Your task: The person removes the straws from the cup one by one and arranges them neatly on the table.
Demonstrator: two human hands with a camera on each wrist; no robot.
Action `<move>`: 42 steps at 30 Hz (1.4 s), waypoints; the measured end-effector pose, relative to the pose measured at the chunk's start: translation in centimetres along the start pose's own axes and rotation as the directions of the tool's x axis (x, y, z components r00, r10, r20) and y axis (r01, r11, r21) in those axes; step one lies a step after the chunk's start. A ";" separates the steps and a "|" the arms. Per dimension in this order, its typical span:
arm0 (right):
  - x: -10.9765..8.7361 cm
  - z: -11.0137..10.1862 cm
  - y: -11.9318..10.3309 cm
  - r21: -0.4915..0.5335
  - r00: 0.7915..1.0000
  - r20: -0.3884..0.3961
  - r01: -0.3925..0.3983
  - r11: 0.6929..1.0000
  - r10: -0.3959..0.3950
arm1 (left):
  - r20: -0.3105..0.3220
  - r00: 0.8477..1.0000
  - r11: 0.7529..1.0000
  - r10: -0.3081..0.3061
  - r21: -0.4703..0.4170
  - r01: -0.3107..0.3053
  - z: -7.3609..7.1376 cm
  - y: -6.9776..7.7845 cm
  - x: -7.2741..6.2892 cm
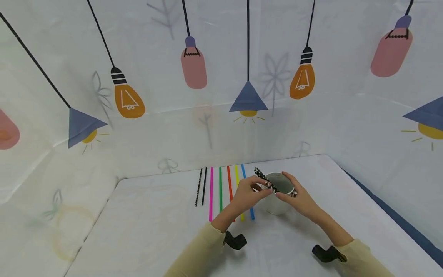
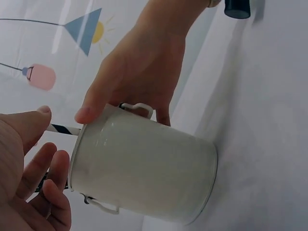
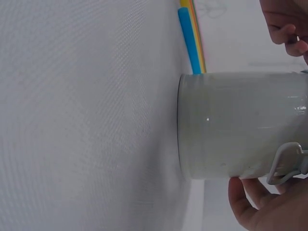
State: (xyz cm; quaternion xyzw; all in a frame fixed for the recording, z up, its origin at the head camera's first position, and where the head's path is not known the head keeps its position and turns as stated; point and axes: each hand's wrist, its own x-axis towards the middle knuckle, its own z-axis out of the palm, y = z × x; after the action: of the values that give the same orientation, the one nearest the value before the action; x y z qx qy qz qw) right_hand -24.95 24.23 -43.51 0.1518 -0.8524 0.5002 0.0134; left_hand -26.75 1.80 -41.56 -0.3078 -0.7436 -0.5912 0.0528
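Observation:
My left hand (image 1: 250, 193) pinches thin black-and-white patterned straws (image 1: 261, 174) at the mouth of a white bucket (image 1: 275, 207). How many straws it holds I cannot tell; in the left wrist view one striped straw (image 2: 65, 129) runs from the thumb to the bucket's rim. My right hand (image 1: 302, 198) grips the bucket at its right side, thumb on the near rim and fingers round the far side. The bucket stands upright on the table and has small side handles (image 3: 276, 166). Its lower inside is hidden in all views.
Several straws lie in a row left of the bucket: a speckled one (image 1: 198, 188), black (image 1: 204, 186), pink (image 1: 211, 192), green (image 1: 220, 188), red (image 1: 229, 181), yellow (image 1: 237, 173) and blue (image 1: 243, 171). A lamp-printed white sheet (image 1: 221, 130) rises behind the white table (image 1: 149, 219).

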 end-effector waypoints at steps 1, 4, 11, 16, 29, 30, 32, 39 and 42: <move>0.0 0.0 0.0 0.003 1.000 0.003 0.004 1.000 -0.004 | -0.003 1.000 1.000 0.020 -0.002 -0.020 0.2 0.1 0.0; 0.0 0.0 0.0 0.009 1.000 0.008 0.014 1.000 -0.014 | -0.021 0.997 0.998 0.069 -0.005 -0.069 0.7 0.2 0.1; -0.1 0.0 -0.2 0.016 1.000 0.010 0.022 1.000 -0.022 | -0.104 0.992 0.997 0.069 -0.025 -0.072 1.0 0.5 -0.1; 0.1 -0.1 0.0 0.005 1.000 0.000 0.019 1.000 -0.019 | -0.123 0.990 0.985 0.072 -0.147 -0.090 0.1 2.5 -0.3; 0.3 0.1 0.4 0.006 1.000 -0.003 0.007 1.000 -0.007 | -0.267 0.962 0.947 0.060 -0.290 -0.140 -3.2 2.8 1.0; 0.3 0.1 0.4 0.008 1.000 -0.003 0.008 1.000 -0.008 | -0.284 0.957 0.942 0.060 -0.300 -0.149 -3.6 2.8 1.2; 0.3 0.2 0.5 0.008 1.000 -0.002 0.010 1.000 -0.010 | -0.309 0.949 0.926 0.058 -0.338 -0.166 -4.4 2.9 1.4; 0.3 0.2 0.5 -0.013 1.000 0.003 0.011 1.000 -0.011 | -0.405 0.910 0.918 0.084 -0.324 -0.229 -8.2 4.0 2.0; 0.2 0.1 0.3 -0.013 1.000 -0.003 0.007 1.000 -0.007 | -0.451 0.887 0.932 0.094 -0.272 -0.238 -9.9 4.2 2.0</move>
State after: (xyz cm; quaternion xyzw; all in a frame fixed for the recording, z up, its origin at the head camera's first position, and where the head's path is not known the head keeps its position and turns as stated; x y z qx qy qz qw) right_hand -25.19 24.25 -43.80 0.1539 -0.8551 0.4948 0.0171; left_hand -29.01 -6.00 -34.13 -0.2373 -0.5780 -0.7503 0.2161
